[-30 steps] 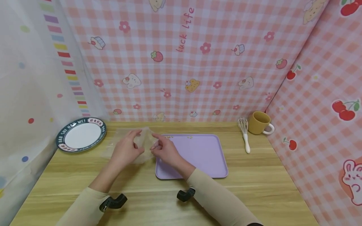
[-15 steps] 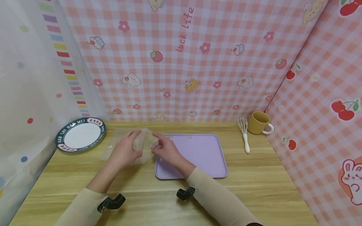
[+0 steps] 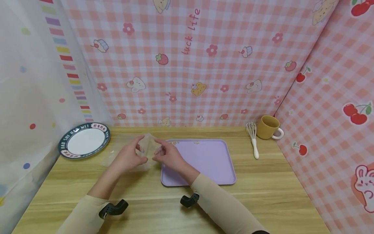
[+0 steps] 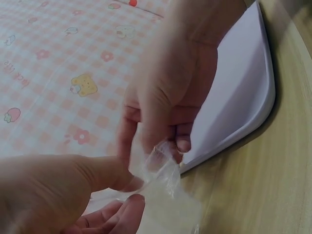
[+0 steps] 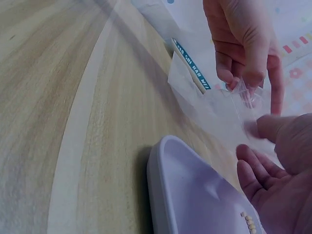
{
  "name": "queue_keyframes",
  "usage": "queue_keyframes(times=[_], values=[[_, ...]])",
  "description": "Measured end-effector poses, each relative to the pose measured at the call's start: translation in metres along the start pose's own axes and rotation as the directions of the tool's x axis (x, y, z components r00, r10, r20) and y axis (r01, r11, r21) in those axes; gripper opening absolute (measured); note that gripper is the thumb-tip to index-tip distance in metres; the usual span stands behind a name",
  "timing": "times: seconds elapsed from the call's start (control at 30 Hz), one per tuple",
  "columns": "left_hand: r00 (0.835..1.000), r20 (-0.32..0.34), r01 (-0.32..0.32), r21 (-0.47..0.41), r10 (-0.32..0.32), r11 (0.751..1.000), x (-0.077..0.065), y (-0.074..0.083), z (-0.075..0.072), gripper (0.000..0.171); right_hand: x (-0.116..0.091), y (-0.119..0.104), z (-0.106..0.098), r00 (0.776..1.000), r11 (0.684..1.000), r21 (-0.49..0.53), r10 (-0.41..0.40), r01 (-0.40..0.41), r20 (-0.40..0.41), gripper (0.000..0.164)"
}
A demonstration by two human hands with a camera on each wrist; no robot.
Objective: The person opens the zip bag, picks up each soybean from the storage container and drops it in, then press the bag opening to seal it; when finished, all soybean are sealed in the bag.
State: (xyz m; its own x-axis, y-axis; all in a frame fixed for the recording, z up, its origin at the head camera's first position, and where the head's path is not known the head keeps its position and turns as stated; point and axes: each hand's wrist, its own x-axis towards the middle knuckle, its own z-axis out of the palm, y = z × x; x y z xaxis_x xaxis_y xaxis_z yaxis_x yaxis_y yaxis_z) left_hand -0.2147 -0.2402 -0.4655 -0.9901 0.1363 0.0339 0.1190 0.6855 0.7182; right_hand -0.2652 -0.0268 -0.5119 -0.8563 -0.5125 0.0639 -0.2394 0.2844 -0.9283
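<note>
A clear, thin plastic bag [image 3: 149, 144] lies on the table left of the tray, its right end lifted between the two hands. Thumb and fingers of my left hand [image 3: 128, 156] pinch the bag's edge, seen most plainly in the right wrist view. Facing it, my right hand [image 3: 170, 156] reaches over the tray's left side and holds the bag's rim, bunched near its fingers in the left wrist view. The right fingertips are partly blurred in the right wrist view. A lilac tray [image 3: 204, 162] bears several small pale-yellow bits [image 3: 197, 142] along its back rim.
At the far left stands a white plate [image 3: 84, 141] with a dark green lettered rim. A whisk [image 3: 253, 141] lies at the back right, beside a mustard mug [image 3: 268, 126] with a white handle. Patterned cloth [image 3: 187, 71] hangs behind the wooden table [image 3: 152, 208].
The right hand has shifted slightly left, and the two hands are closer together. The bag's right end stands up a little more between them. The tray has not moved.
</note>
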Motion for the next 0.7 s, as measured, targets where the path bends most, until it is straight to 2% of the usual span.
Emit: queue_keyframes(times=[0.1,0.13,0.17,0.33,0.37,0.5,0.7], values=[[1.000,-0.021,-0.021,0.005,0.021,1.000,0.001,-0.005,0.002,0.099,-0.001,-0.002,-0.002,1.000,0.999,-0.028,-0.019,0.019,-0.021,0.069],[0.998,-0.039,-0.051,0.002,0.051,0.999,0.005,-0.014,0.004,0.098,-0.002,-0.003,-0.003,0.999,0.999,-0.033,-0.025,0.024,-0.031,0.066],[0.997,-0.047,-0.056,0.004,0.057,0.998,0.005,-0.016,0.004,0.098,-0.002,-0.003,-0.004,0.999,0.999,-0.037,-0.028,0.027,-0.040,0.064],[0.998,-0.050,-0.025,0.009,0.025,1.000,0.005,-0.014,0.006,0.098,-0.003,0.000,-0.022,0.995,1.000,-0.026,-0.016,0.013,-0.103,0.048],[0.999,-0.038,0.009,0.016,-0.008,1.000,0.003,-0.005,0.004,0.099,-0.003,0.002,-0.028,0.993,1.000,-0.028,-0.008,0.005,-0.115,0.045],[0.999,-0.041,0.021,0.038,-0.019,0.999,0.002,0.000,0.006,0.095,-0.005,0.013,-0.057,0.988,0.998,-0.062,0.000,-0.010,-0.156,0.037],[0.997,-0.071,-0.006,0.037,0.009,0.999,0.002,0.001,0.008,0.086,-0.015,0.037,-0.105,0.985,0.967,-0.255,-0.027,-0.017,-0.169,0.032]])
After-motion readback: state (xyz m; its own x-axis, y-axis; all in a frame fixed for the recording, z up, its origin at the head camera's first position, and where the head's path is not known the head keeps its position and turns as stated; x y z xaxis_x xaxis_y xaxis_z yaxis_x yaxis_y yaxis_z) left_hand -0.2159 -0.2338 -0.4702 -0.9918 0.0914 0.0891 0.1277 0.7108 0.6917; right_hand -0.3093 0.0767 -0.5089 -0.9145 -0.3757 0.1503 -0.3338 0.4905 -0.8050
